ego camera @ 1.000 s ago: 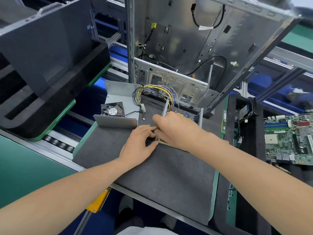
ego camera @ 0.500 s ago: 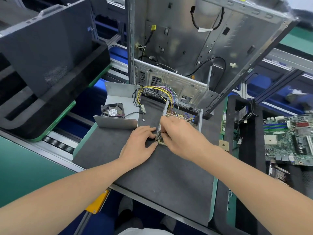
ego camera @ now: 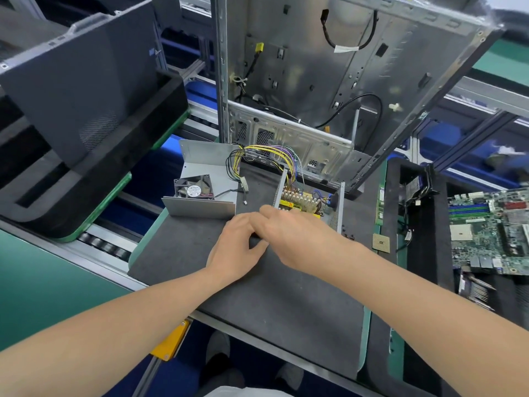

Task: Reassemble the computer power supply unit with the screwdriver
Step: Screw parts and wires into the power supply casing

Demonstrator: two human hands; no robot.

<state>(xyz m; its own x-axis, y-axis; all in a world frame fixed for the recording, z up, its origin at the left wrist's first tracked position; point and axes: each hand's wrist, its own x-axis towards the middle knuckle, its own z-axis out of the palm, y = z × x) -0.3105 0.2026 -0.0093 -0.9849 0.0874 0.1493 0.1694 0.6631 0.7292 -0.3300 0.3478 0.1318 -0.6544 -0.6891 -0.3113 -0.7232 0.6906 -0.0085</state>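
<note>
Hands overlap now: right hand [ego camera: 297,239] has slid left off the power supply base [ego camera: 340,204], lying across the left hand [ego camera: 237,247]; neither grip can be told.

At the centre of the frame, both hands meet on the dark mat [ego camera: 272,296]. The right hand [ego camera: 297,239] lies across the fingers of the left hand [ego camera: 237,245], hiding what either holds. Just above them sits the open power supply tray [ego camera: 339,207] with its circuit board [ego camera: 303,200] exposed and coloured wires [ego camera: 266,159] looping out. To its left lies the metal cover [ego camera: 206,167] carrying a fan [ego camera: 194,190]. An empty computer case [ego camera: 329,81] fills the upper centre, and a motherboard [ego camera: 492,230] lies at the right edge.
</note>
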